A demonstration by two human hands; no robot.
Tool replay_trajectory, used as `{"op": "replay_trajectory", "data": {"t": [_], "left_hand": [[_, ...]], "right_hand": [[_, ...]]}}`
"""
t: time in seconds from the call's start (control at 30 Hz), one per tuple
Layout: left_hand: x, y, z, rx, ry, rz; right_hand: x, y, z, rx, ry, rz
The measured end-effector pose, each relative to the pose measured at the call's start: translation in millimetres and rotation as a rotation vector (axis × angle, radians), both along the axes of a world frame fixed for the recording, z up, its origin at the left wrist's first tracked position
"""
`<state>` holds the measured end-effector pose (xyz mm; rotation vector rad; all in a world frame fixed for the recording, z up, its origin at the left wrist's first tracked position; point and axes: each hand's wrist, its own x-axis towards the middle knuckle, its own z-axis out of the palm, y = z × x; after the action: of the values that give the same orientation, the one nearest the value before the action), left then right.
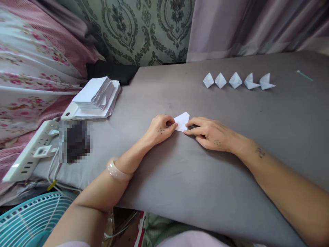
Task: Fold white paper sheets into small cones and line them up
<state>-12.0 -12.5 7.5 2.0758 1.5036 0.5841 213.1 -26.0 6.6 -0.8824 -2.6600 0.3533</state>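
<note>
A small folded sheet of white paper lies on the grey tabletop between my hands. My left hand pinches its left corner between thumb and fingers. At the paper's right edge, my right hand rests with its fingers stretched out, the fingertips touching the edge. Farther back to the right stands a row of several folded white paper pieces; the two at the right end have points that stick out sideways.
At the left stands a stack of white paper, near a black item. A white power strip with cables, a pixelated dark object and a blue fan are on my left. A thin greenish stick lies far right.
</note>
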Motion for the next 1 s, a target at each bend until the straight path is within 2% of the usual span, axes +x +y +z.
{"op": "replay_trajectory", "data": {"t": [0.23,0.43,0.67,1.0], "left_hand": [[1.4,1.8,-3.6,-0.039,-0.055,0.047],[3.6,-0.2,1.8,-0.084,-0.053,0.081],[3.1,1.1,0.4,-0.074,-0.033,0.081],[3.8,2.2,-1.7,-0.073,-0.004,0.097]], "right_hand": [[-2.0,-1.3,-0.8,-0.002,0.017,-0.019],[-4.1,-1.9,-1.3,0.017,0.029,-0.018],[-5.3,-1.0,-1.9,0.111,0.02,-0.007],[-8.6,-6.3,0.5,0.094,0.005,0.041]]}}
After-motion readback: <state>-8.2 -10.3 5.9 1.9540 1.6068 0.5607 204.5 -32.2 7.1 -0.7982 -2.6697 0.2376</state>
